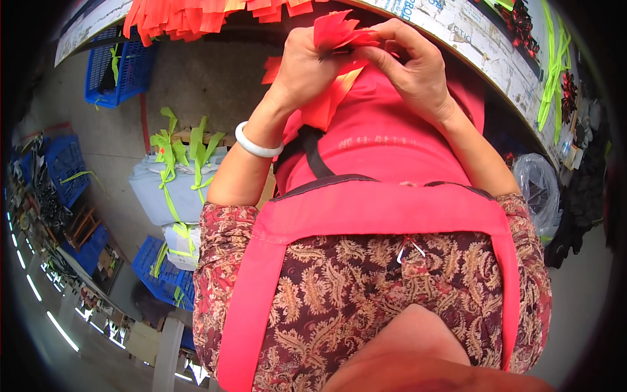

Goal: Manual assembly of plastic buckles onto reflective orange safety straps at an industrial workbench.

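Observation:
Up near the table's edge, my left hand is closed around a bunch of red-orange fabric pieces. Its upper ends fan out above my fingers, and longer red-orange strips hang below over my pink apron. My right hand is beside it, thumb and fingers pinched together at the right side of the bunch. Those fingers hide what exactly lies between them, though red-orange fabric shows at their tips. A white bangle circles my left wrist.
Many red-orange strips hang over the table edge ahead. Neon yellow-green strips lie at its right. On the left stand blue crates and grey bundles tied with yellow-green strips. A clear plastic bag is at right.

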Available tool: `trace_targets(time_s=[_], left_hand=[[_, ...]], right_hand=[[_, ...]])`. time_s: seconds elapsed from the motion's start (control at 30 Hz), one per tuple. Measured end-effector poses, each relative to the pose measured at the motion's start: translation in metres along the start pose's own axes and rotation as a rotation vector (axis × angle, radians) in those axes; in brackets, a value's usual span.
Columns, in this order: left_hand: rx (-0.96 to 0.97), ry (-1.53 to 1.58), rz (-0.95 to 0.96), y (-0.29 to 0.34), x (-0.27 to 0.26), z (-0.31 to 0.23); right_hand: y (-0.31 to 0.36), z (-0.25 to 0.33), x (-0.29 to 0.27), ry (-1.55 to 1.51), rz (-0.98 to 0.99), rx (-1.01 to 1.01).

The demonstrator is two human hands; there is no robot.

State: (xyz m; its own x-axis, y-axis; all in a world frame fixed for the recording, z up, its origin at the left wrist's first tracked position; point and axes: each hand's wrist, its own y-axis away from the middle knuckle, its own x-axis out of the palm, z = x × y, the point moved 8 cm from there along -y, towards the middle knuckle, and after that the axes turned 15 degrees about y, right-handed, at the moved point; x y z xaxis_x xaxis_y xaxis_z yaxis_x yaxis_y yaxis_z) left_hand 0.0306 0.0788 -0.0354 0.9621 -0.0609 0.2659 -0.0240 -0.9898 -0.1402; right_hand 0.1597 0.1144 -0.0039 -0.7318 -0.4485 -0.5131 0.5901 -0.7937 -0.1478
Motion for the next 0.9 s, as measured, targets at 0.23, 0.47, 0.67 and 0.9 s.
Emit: trace_targets(time_s=[0.23,0.47,0.67,0.9], left_hand=[[-0.210,0.243,-0.059,-0.007,-0.012,0.007],[-0.106,0.302,-0.119,-0.014,-0.003,-0.009],[-0.072,0.408,-0.417,-0.004,-0.043,-0.026],[-0.207,0.383,-0.202,-0.013,0.010,-0.031]], right_hand=[[-0.005,-0.016,-0.004,-0.094,0.097,0.205],[0.010,-0.022,0.046,-0.177,0.370,0.185],[-0.064,0.002,0.013,-0.099,0.157,-0.004],[-0.271,-0.004,-0.064,-0.108,-0.276,-0.097]])
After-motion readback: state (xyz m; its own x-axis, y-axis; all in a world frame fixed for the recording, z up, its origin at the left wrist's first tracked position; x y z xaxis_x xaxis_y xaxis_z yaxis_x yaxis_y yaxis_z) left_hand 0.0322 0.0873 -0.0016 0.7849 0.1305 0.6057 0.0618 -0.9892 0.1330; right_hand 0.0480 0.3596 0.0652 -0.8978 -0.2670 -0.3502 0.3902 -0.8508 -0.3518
